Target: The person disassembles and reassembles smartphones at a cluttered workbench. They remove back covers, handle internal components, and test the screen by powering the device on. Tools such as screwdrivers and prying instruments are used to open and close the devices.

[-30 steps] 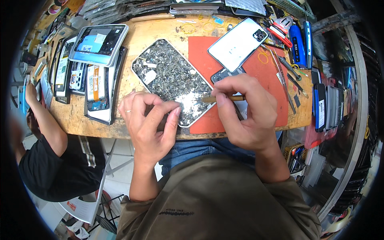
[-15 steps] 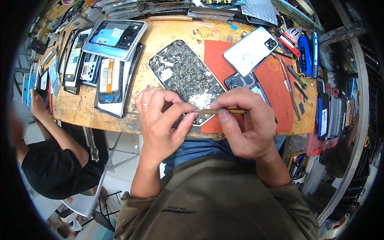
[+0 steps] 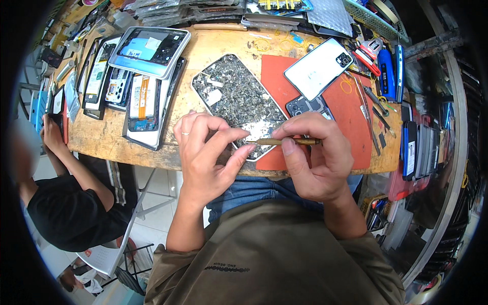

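Note:
My right hand point(image 3: 320, 160) grips a slim brass-coloured screwdriver point(image 3: 272, 142) between thumb and fingers, holding it level with its thin tip toward the left. Around that tip, the thumb and index finger of my left hand point(image 3: 203, 150) curve with a small gap between them; I make out nothing held in it. A ring sits on one left finger. Both hands hover over the near end of a white-rimmed shallow tray point(image 3: 265, 90) full of tiny metal parts, probably screws. Its white bottom shows through near the tool.
On an orange mat point(image 3: 351, 147) lie a white-backed phone point(image 3: 317, 68) and an opened dark phone point(image 3: 310, 105). Opened phones and a tablet-like shell point(image 3: 150, 51) are stacked at left. Pliers point(image 3: 367, 58), tweezers point(image 3: 363, 99) and a blue tool point(image 3: 387, 76) lie right. Another person point(image 3: 76, 208) sits at left.
My left thumb and index finger have parted slightly at the screwdriver's tip. The screwdriver and my right hand have shifted a little to the right.

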`<control>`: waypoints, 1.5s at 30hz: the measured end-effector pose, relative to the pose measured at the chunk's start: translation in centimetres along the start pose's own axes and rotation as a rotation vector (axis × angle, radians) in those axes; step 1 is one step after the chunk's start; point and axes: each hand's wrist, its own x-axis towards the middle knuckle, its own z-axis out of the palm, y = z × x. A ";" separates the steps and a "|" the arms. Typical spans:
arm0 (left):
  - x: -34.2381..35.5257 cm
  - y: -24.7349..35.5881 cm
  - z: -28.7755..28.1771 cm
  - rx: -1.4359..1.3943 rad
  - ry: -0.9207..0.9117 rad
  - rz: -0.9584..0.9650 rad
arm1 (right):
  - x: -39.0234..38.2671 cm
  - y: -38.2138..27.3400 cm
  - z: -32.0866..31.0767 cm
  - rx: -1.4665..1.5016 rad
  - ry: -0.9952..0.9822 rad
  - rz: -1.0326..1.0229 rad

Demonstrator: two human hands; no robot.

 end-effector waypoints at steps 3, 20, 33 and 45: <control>0.1 -0.2 -0.1 0.009 0.009 0.045 | 0.0 0.0 0.1 -0.014 -0.010 -0.002; 0.0 -0.5 0.1 -0.024 0.031 0.041 | 0.0 -0.2 0.8 -0.075 -0.015 -0.002; -0.1 -0.5 0.1 0.004 0.027 0.042 | 0.0 -0.5 0.8 -0.075 0.036 0.002; -0.1 -0.4 0.0 0.010 0.011 0.026 | 0.0 -0.6 0.1 -0.096 -0.011 -0.020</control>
